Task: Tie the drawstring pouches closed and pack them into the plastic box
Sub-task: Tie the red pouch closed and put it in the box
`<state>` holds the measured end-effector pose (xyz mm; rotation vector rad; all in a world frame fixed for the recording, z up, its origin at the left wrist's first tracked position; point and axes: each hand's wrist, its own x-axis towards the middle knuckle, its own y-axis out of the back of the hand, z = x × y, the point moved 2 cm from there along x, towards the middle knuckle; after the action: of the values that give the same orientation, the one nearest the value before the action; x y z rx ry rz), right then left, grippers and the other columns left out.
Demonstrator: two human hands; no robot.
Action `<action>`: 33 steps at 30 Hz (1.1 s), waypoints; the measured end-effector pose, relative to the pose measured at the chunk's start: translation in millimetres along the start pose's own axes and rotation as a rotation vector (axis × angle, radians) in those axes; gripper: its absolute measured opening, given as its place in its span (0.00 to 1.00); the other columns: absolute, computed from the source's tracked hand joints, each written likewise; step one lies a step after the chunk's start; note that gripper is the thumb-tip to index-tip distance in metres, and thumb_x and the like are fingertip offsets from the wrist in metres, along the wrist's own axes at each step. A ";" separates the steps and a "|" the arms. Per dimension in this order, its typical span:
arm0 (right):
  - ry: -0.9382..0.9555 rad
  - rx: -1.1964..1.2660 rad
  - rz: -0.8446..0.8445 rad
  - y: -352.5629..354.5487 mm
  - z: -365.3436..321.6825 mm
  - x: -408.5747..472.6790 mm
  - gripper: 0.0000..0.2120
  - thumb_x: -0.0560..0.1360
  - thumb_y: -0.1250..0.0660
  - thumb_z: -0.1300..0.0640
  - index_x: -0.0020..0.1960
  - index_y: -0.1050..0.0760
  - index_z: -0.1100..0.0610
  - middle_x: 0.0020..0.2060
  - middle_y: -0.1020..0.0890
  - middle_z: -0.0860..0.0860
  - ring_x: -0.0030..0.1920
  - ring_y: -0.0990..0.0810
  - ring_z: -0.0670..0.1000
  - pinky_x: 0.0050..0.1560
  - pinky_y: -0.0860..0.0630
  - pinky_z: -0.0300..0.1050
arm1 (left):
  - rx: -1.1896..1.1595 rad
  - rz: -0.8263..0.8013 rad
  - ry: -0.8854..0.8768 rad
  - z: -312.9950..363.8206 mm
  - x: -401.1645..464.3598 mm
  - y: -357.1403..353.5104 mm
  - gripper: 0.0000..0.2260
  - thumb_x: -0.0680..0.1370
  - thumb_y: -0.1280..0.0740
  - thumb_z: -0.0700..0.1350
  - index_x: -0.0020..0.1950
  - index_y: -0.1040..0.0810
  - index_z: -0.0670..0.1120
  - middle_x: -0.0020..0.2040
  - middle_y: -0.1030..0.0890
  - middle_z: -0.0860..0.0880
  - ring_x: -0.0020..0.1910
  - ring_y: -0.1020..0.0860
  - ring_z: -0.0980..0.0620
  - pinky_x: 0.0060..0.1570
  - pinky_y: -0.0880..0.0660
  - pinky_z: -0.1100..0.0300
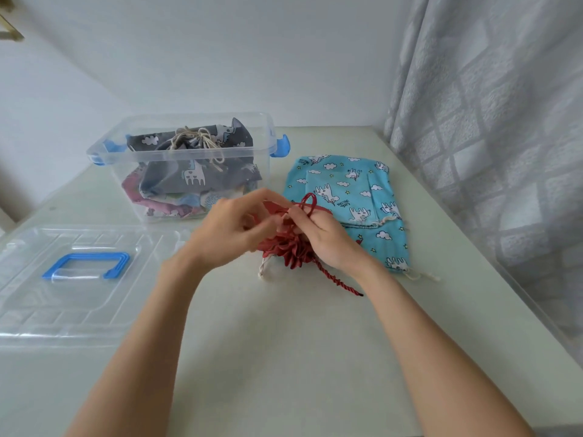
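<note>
Far left, a clear lid (pixel 79 285) with a blue handle (pixel 86 265) lies flat on the pale tabletop (pixel 284 357); its left edge is cut off by the frame. Behind it and to the right stands the clear plastic box (pixel 179 167), open, with blue latches at both ends. Inside, a grey drawstring pouch (pixel 195 171) printed with white animals and clouds lies on top, its cream cord tied in a bow; pink and pale printed fabric shows beneath it through the front wall, too crumpled to count as separate pouches.

Centre, just in front of the box, both hands work over a red pouch (pixel 290 250) with its mouth gathered into pleats. The left hand (pixel 227 231) has curled fingers that pinch part of the red cord (pixel 310 205); the right hand (pixel 325 238) likewise grips the cord beside it, fingers bent. A loop of cord rises between the two hands, and one twisted end (pixel 342 282) trails toward the viewer across the tabletop. The hands cover most of the pouch body, so the state of the knot cannot be made out. A cream cord end shows just left of the pleats; what it belongs to is hidden.

Right of the hands, a light blue unicorn-print pouch (pixel 347 197) lies flat, partly under the right hand, with cream cords at its near corner. Far right, a patterned grey curtain (pixel 489 137) hangs beside the tabletop edge.
</note>
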<state>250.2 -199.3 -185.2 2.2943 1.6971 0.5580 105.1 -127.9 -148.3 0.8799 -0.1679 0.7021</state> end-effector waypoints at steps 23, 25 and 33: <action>-0.007 0.068 -0.060 0.7 -4.7 -2.1 0.28 0.76 0.45 0.44 0.38 0.35 0.72 0.31 0.39 0.56 0.30 0.44 0.54 0.31 0.48 0.47 | 0.021 0.256 0.015 -10.3 -3.4 -12.5 0.03 0.74 0.29 0.43 0.46 0.17 0.49 0.36 0.20 0.59 0.35 0.21 0.58 0.40 0.24 0.63; -0.031 0.099 -0.057 0.6 -4.2 -1.6 0.23 0.79 0.45 0.48 0.35 0.36 0.66 0.31 0.39 0.56 0.29 0.44 0.53 0.32 0.49 0.49 | 0.005 0.284 0.010 -10.0 -3.7 -11.7 0.03 0.74 0.29 0.43 0.45 0.17 0.48 0.36 0.20 0.60 0.36 0.21 0.59 0.40 0.24 0.66; -0.052 0.231 0.007 1.0 -3.1 -0.9 0.14 0.81 0.44 0.55 0.40 0.31 0.60 0.28 0.37 0.49 0.27 0.40 0.45 0.26 0.44 0.37 | -0.412 0.332 0.193 -2.7 -3.9 -20.2 0.15 0.68 0.25 0.44 0.52 0.23 0.50 0.44 0.20 0.53 0.38 0.19 0.60 0.40 0.24 0.69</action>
<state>249.5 -200.5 -182.2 2.4467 1.8133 0.3142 114.4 -136.6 -164.7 0.3883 -0.2780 1.0141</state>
